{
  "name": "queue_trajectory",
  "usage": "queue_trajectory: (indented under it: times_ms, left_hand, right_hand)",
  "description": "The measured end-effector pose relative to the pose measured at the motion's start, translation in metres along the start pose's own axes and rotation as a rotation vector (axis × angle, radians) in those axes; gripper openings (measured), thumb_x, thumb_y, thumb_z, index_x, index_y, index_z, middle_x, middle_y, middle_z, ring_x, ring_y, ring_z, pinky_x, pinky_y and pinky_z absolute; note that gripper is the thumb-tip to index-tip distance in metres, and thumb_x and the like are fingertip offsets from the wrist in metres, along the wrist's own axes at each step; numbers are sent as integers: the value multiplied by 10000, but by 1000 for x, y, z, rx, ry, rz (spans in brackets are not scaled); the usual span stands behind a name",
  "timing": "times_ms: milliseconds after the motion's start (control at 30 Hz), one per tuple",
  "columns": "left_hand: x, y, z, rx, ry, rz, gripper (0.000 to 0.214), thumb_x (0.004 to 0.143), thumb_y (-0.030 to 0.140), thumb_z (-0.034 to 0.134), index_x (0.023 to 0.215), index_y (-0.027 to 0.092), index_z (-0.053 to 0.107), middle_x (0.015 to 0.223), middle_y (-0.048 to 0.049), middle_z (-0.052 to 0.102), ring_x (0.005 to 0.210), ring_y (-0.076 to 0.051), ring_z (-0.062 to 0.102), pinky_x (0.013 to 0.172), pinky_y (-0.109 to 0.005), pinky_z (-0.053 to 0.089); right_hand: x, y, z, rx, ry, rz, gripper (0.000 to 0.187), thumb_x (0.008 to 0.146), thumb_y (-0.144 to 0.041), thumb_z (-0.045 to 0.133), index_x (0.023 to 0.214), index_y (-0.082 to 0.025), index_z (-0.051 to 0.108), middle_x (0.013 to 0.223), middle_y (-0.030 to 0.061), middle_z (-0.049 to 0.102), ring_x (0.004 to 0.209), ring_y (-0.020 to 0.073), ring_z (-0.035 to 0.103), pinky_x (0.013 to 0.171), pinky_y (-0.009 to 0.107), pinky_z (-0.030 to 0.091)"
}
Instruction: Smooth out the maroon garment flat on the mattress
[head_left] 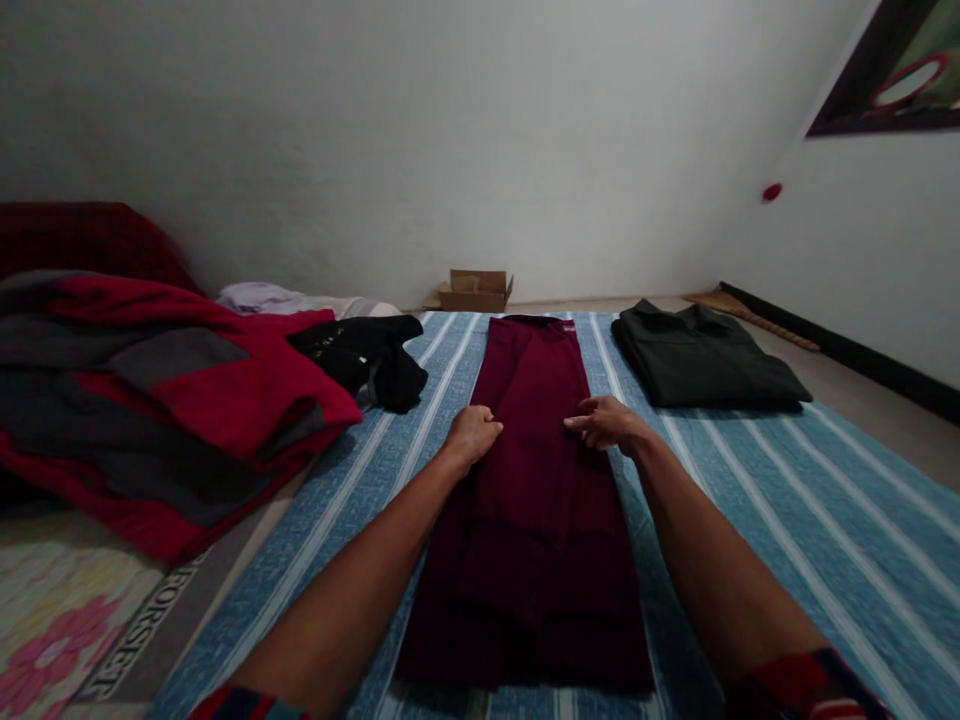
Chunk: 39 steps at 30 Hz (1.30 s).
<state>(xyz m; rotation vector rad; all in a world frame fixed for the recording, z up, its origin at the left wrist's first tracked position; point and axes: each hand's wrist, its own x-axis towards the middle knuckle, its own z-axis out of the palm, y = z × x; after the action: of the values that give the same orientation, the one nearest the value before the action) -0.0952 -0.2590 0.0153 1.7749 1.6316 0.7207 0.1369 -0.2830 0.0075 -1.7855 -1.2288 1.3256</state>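
A pair of maroon trousers (536, 470) lay flat on a blue striped mat (787, 520), folded lengthwise into 1 long narrow strip. Its long axis ran straight away from the person, waistband at the far end near the wall and the leg ends close to the body, so the garment stretched out directly ahead, between the 2 forearms.

The left hand (472, 432) sat at the strip's left edge, about halfway along its length, fingers curled under as if pinching the cloth there; whether fabric was actually caught between thumb and fingers could not be told from this angle. The right hand (606, 420) rested at the opposite edge, at almost the same distance along the strip, its fingers loosely spread and pointing inward across the fabric, touching it rather than clearly gripping. Both hands stood about equally far out, with neither one clearly nearer to the waistband.

To the right, well apart from the trousers, a dark green folded shirt (705, 360) lay on the same mat. To the left, a crumpled black garment (367, 360) sat beside a heaped red and grey blanket (165, 400). A small cardboard box (476, 290) stood on the floor against the white wall, beyond the far end of the mat.
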Motion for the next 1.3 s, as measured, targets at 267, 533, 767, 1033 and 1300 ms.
queue_trajectory:
  times_ms: [267, 533, 767, 1033, 1300]
  left_hand:
    - [1, 3, 4, 44, 101, 27, 242, 704, 194, 566, 502, 198, 432, 513, 38, 439, 561, -129, 452, 543, -235, 284]
    - [-22, -2, -2, -8, 16, -47, 239, 740, 352, 583, 581, 189, 507, 578, 12, 521, 583, -147, 503, 524, -243, 314]
    - [-49, -11, -17, -50, -125, -67, 100, 666, 189, 619, 719, 166, 538, 656, 20, 563, 625, -135, 546, 552, -225, 363]
    - [-52, -14, -17, 319, -4, 10, 143, 753, 224, 602, 866, 162, 542, 681, 12, 576, 682, -149, 581, 607, -233, 386]
    - [-28, 26, -7, 574, 9, 395, 204, 842, 169, 453, 1007, 151, 572, 1045, -88, 618, 1018, -187, 568, 898, -283, 407]
  right_hand:
    - [0, 8, 13, -13, 164, -27, 376, 696, -74, 677, 1009, -144, 481, 459, -103, 457, 348, 62, 444, 339, 150, 276]
    - [9, 23, 18, -180, 319, -100, 310, 662, -112, 692, 938, -148, 555, 685, -34, 576, 439, 52, 504, 399, 156, 357]
    - [-1, 19, 24, -413, 423, -176, 213, 675, -141, 652, 882, -175, 619, 856, 18, 648, 795, 143, 611, 626, 197, 425]
    - [-38, -5, 42, -688, 563, -221, 184, 807, -135, 463, 928, -166, 599, 915, 104, 625, 862, 218, 586, 683, 290, 378]
    - [-44, -12, 77, -1003, 435, -716, 156, 877, -192, 439, 879, -180, 594, 915, 71, 599, 873, 194, 519, 788, 298, 359]
